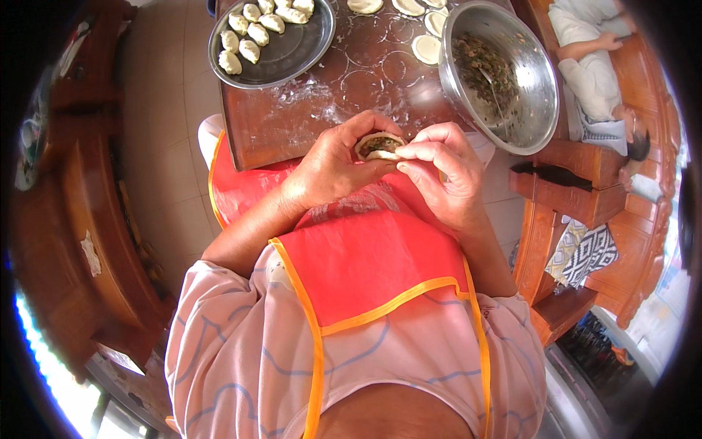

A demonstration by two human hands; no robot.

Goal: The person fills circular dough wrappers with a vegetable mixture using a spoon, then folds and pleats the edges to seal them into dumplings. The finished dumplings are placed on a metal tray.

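A round dough wrapper with chopped filling [382, 145] is held up between my hands, its edge partly folded and its top still showing the filling. My left hand [340, 159] cups it from the left, thumb below and fingers above. With thumb and fingertips, my right hand [443, 167] pinches the right end of its rim. Beyond them, the steel bowl [458, 82] holds filling [485, 71] and a spoon [487, 77]. Flat dough wrappers [426, 49] lie beside the bowl. Several folded dumplings [258, 34] rest on the round metal tray [290, 46] at the upper left.
The brown wooden table [258, 126] carries loose flour and ring marks. Its near edge lies just beyond my lap, which a red apron [373, 263] covers. Another person [592, 77] is on the wooden bench at the right, near patterned cushions [589, 255].
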